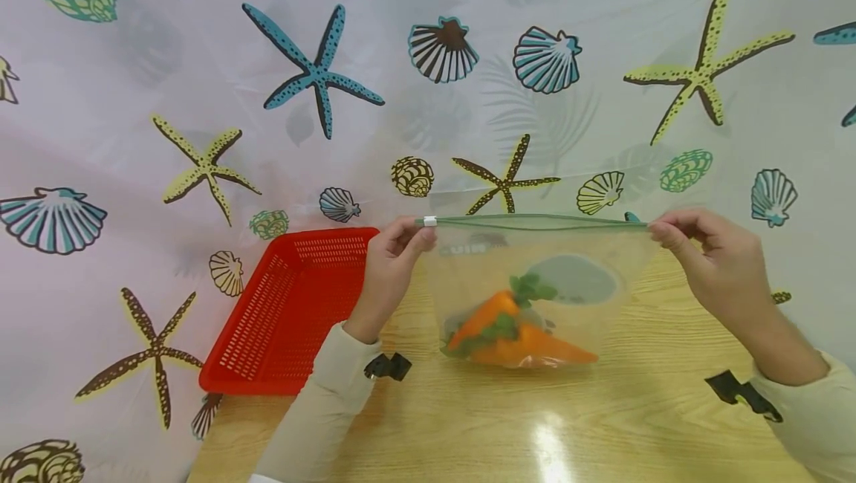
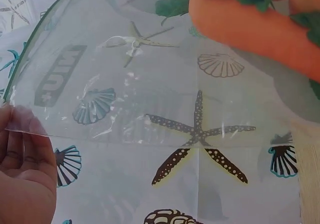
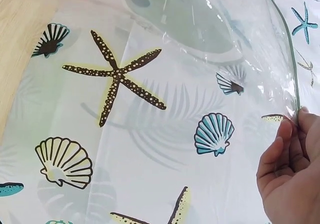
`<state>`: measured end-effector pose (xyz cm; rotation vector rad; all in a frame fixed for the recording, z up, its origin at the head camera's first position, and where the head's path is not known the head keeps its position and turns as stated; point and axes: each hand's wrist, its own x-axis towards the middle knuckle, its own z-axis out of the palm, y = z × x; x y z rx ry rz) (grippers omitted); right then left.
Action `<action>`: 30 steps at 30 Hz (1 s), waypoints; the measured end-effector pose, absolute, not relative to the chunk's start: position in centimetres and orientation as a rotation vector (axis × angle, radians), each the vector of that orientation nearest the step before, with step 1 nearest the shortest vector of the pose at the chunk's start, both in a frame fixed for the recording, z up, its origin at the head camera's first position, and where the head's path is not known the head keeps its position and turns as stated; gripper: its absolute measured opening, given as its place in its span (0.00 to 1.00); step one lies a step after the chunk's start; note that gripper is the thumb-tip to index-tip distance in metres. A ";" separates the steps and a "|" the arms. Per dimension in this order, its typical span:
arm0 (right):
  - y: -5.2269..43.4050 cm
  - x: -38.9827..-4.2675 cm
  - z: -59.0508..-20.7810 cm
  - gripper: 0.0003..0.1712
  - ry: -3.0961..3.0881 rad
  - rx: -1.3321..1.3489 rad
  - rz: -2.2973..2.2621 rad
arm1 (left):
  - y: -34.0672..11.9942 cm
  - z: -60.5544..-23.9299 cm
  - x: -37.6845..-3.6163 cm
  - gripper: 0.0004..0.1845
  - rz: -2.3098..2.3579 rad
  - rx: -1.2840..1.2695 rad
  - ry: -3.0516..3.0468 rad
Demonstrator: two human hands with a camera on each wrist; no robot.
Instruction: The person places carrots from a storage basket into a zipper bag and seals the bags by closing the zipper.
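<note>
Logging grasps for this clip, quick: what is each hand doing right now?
Left hand: pinches the top-left corner of the clear zip bag with carrots inside.
Right hand: pinches the bag's top-right corner.

The zip bag is clear, glossy plastic film with a green plastic seal; the carrots inside look matt orange, perhaps felt; the basket is perforated red plastic; the worktop is smooth, shiny wood-grain; the sea-print sheet is slick plastic.
</note>
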<state>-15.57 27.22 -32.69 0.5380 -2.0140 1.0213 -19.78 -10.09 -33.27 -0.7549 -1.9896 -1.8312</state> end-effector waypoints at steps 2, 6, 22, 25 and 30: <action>27.5 -15.5 -32.4 0.02 -2.039 0.535 1.026 | -10.0 -33.1 -19.6 0.08 -1.846 -0.774 -1.976; 28.1 -15.3 -31.9 0.02 -2.096 0.551 1.005 | -10.0 -32.6 -19.2 0.06 -1.887 -0.798 -1.963; 28.5 -15.0 -30.8 0.02 -2.187 0.615 0.930 | -10.4 -32.5 -18.4 0.09 -1.986 -0.734 -1.982; 28.6 -15.1 -31.0 0.02 -2.201 0.597 0.974 | -10.3 -32.3 -18.1 0.08 -1.978 -0.700 -2.019; 28.6 -15.2 -31.2 0.02 -2.228 0.546 1.018 | -10.0 -32.3 -17.6 0.09 -1.973 -0.666 -2.056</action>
